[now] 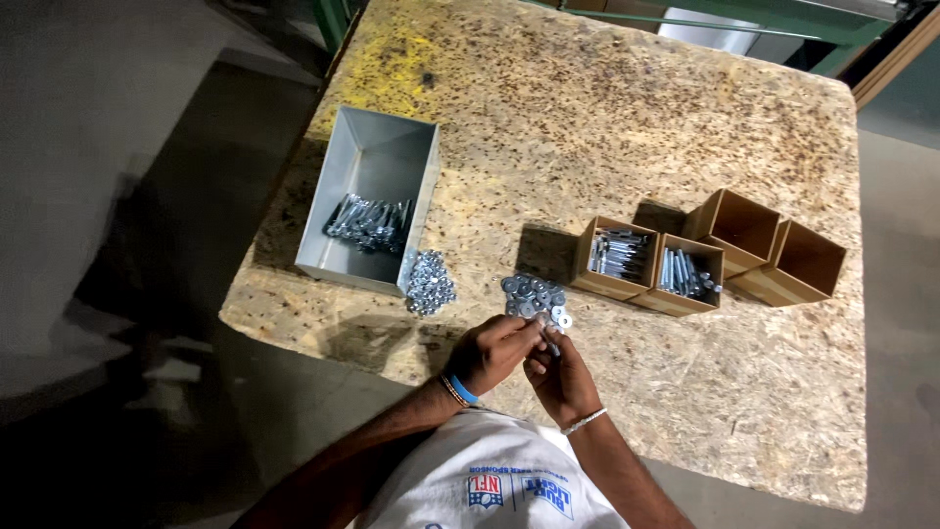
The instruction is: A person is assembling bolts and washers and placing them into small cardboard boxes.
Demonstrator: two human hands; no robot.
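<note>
On the table [636, 127], a metal tray [377, 162] sits at the left with bolts [370, 222] lying in it. A heap of nuts [429, 282] lies just beside the tray's near right corner. A pile of washers [536, 298] lies right of the nuts, just behind the left hand [493, 353] and right hand [560, 377], which meet at the near edge. Four small boxes [759, 250] stand in a row at the right; the two left ones hold bolts.

Surface [607, 127]: tan, dark-speckled chipboard, yellow patch at upper left. Bin [343, 211]: grey metal. Four boxes [744, 220], right of centre: brown cardboard. Washers [537, 298] and nuts [429, 282]: silver. Left wristband [462, 389]: blue.
</note>
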